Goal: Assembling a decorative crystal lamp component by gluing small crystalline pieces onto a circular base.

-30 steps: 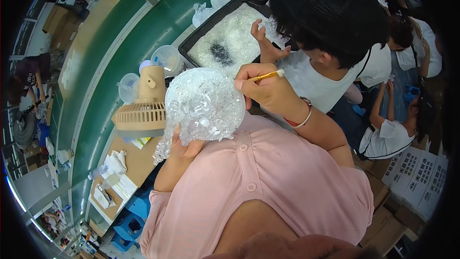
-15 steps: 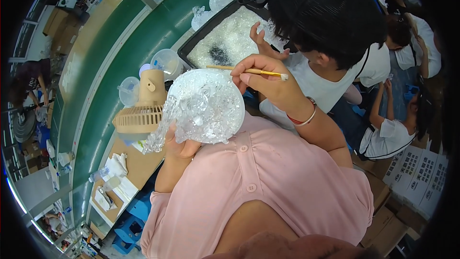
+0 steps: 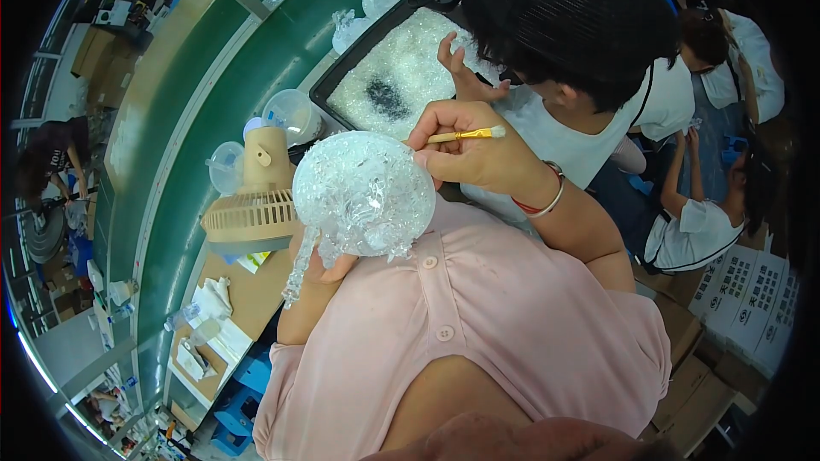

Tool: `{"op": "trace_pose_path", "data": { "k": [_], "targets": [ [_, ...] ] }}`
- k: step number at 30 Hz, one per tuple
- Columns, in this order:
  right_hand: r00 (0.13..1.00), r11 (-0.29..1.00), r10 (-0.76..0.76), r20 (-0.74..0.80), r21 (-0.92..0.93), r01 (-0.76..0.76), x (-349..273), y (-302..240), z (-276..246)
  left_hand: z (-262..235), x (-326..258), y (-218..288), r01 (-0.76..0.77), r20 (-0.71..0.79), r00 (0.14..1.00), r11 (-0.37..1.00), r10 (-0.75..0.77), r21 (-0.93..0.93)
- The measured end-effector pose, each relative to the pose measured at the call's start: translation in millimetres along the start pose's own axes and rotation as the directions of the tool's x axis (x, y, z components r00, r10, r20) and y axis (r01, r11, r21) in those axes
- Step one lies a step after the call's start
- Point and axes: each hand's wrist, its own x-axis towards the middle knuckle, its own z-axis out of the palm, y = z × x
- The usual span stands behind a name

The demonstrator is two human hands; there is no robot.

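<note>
My left hand (image 3: 331, 271) grips a clear, round ornament (image 3: 367, 192) from beneath, with most of the fingers hidden behind it. The ornament's face is rough with glittery, crystal-like bits, and a clear textured piece (image 3: 299, 273) hangs down at its lower left. Just to the right of the ornament's edge, my right hand (image 3: 483, 149) pinches a slim paintbrush (image 3: 465, 135). Its pale bristles point right, away from the ornament. The handle's other end disappears behind my fingers. Whether those fingertips touch the ornament's rim, I cannot tell.
A black tray (image 3: 318, 90) of white glitter lies beyond my hands. A co-worker in a black cap (image 3: 572, 26) leans over it, one hand (image 3: 465, 72) raised there. Left of the ornament stand a beige fan (image 3: 256, 209) and clear plastic tubs (image 3: 295, 115) beside a green worktop (image 3: 184, 213).
The ornament has been turned, and its hanging piece points more steeply down. My right hand has shifted the brush, so the long handle tip that showed at the ornament's top is now hidden.
</note>
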Motion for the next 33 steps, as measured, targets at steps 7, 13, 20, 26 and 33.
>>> {"op": "trace_pose_path", "data": {
  "k": [7,13,20,26,33],
  "targets": [
    [0.994,0.988,0.050,-0.094,-0.140,-0.063,4.9,3.2,-1.2,52.8,10.9,4.0,0.140,0.154,0.974,0.978,-0.164,0.157],
    [0.995,0.988,-0.067,-0.068,-0.140,0.057,12.7,15.9,-5.0,34.8,10.4,1.3,0.161,0.225,0.962,0.987,-0.155,-0.009],
    [0.999,0.995,0.011,0.046,0.097,-0.015,0.7,4.0,-1.2,28.3,13.5,9.2,0.090,0.300,0.949,0.996,-0.094,0.026],
    [0.990,0.991,-0.124,0.061,-0.043,0.127,-1.0,11.2,1.6,34.4,8.5,13.2,0.163,0.215,0.960,0.982,-0.180,0.096],
    [0.996,0.978,-0.064,-0.061,0.196,0.075,1.7,21.6,11.2,53.5,10.5,5.8,-0.143,0.145,0.977,0.986,0.154,-0.086]
  ]
}}
